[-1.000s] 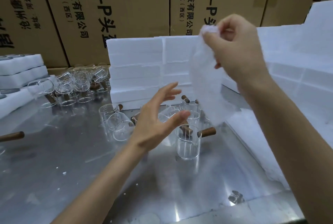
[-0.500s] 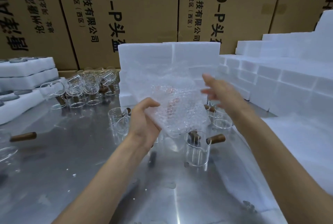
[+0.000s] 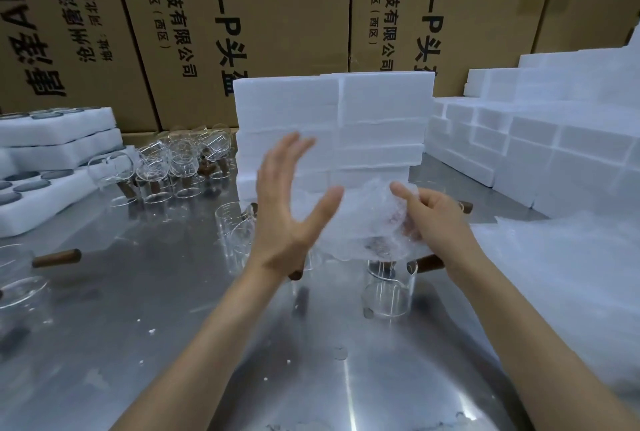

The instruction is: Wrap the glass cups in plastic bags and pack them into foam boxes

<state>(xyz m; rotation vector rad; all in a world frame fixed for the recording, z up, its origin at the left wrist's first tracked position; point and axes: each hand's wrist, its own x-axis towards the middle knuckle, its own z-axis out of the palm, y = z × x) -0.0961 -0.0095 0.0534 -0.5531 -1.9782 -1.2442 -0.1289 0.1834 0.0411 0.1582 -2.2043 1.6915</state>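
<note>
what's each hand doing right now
Left hand: open, fingers spread, holding nothing.
Right hand: gripping the clear bubble-textured plastic bag.

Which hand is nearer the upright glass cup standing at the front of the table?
Right. The right hand, pinching the bubble-wrap bag, is almost directly above the glass cup; the open left hand is off to its left.

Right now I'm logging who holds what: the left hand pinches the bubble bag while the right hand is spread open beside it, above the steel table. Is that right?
The hands are swapped. In the head view the right hand pinches the bubble bag, while the left hand is spread open beside it, above the steel table.
</note>
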